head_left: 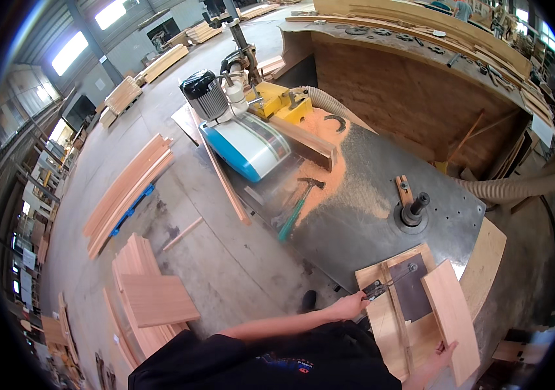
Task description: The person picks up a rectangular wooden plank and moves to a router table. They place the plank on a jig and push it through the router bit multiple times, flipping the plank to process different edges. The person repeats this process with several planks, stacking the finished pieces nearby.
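Your left hand (349, 307) has its fingers closed on the near end of the toggle clamp (375, 290), which sits on the wooden jig (384, 331). Your right hand (443, 359) grips the pale board (454, 318) by its left edge, fingers curled around it, the board lying slantwise along the jig's right side. The jig straddles the tabletop's (355, 224) near edge, its far part over the metal and its near part reaching toward your body. Just past it, inside the right-hand corner, stands the black spindle (414, 211). Grey metal separates the jig from the claw hammer (298, 211), whose green handle lies by the left edge, its head touching the sawdust (345, 146). Beyond that edge, concrete floor (225, 244) gives you walking room, reaching to the board stack (160, 300) at your left.
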`<state>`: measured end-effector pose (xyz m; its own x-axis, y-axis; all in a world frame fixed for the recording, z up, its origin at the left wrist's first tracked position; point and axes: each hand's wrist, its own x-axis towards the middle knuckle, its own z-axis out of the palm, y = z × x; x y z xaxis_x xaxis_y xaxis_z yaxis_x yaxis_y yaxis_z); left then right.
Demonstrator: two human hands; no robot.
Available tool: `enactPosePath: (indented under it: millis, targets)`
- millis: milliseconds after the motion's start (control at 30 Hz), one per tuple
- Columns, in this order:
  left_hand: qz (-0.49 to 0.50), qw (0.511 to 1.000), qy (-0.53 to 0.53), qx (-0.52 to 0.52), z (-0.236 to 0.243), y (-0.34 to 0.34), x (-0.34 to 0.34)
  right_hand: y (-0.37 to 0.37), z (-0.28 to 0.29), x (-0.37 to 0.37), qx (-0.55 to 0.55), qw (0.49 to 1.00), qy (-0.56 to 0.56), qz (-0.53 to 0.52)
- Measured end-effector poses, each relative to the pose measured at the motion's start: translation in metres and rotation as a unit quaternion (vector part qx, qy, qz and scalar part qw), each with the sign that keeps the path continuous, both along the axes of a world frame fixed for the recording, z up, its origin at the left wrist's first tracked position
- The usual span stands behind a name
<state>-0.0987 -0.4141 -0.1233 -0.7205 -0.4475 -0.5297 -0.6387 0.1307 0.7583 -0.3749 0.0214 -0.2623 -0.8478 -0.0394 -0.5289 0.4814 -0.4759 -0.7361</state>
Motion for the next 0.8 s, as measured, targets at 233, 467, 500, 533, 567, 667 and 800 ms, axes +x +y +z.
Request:
enactPosePath:
  millis: [233,467,500,533,567,667,800]
  targets:
    - [-0.041,0.997,0.054,-0.045,0.014,-0.009,0.004,-0.103,0.016,0.068,-0.063,0.997,-0.047,-0.023]
    - [-0.024,0.999,-0.029,0.018,0.039,-0.007,0.000,-0.113,0.126,0.088,0.313,0.881,-0.110,0.337]
    - [-0.024,0.999,-0.030,0.019,0.036,-0.008,0.000,-0.121,0.141,0.084,0.439,0.828,0.022,0.348]
    - [-0.022,0.999,-0.028,0.031,0.035,-0.009,0.004,-0.132,0.157,0.079,0.549,0.743,0.154,0.350]
    - [-0.024,0.999,-0.025,0.036,0.033,-0.011,0.004,-0.141,0.165,0.071,0.638,0.632,0.282,0.338]
    - [-0.031,0.998,-0.027,0.042,0.032,-0.014,0.004,-0.152,0.159,0.040,0.698,0.497,0.329,0.398]
    - [-0.020,0.996,-0.081,0.042,0.050,-0.013,-0.005,-0.169,0.158,0.018,0.692,0.464,0.298,0.466]
